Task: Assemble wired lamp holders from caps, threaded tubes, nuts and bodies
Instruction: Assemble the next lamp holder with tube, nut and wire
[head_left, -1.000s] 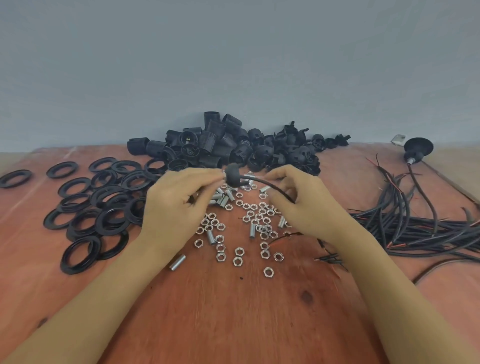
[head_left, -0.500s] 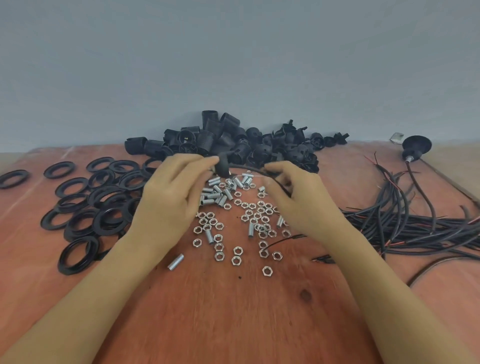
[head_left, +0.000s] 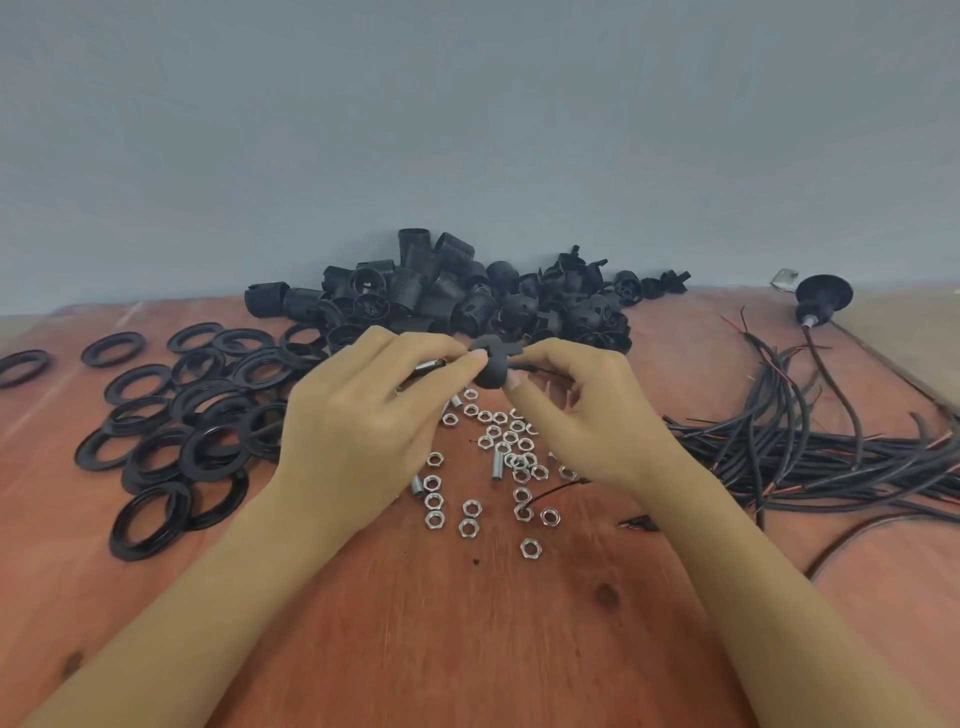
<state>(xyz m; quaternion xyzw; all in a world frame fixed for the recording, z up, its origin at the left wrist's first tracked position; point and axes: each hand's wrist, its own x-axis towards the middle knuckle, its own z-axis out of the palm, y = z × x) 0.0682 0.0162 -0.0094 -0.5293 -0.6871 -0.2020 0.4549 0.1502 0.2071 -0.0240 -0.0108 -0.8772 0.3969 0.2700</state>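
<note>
Shiny metal nuts (head_left: 470, 527), matt black plastic cap (head_left: 493, 366), wooden table (head_left: 467, 649).

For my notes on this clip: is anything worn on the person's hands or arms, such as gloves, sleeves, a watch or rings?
Nothing worn shows. The left hand and right hand have no gloves or rings. The left forearm and right forearm show no sleeve, watch or band.

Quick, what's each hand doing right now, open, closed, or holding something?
Left hand: pinching the small rounded black plastic cap.
Right hand: pinching the same cap, beside its thin black wire.
</note>
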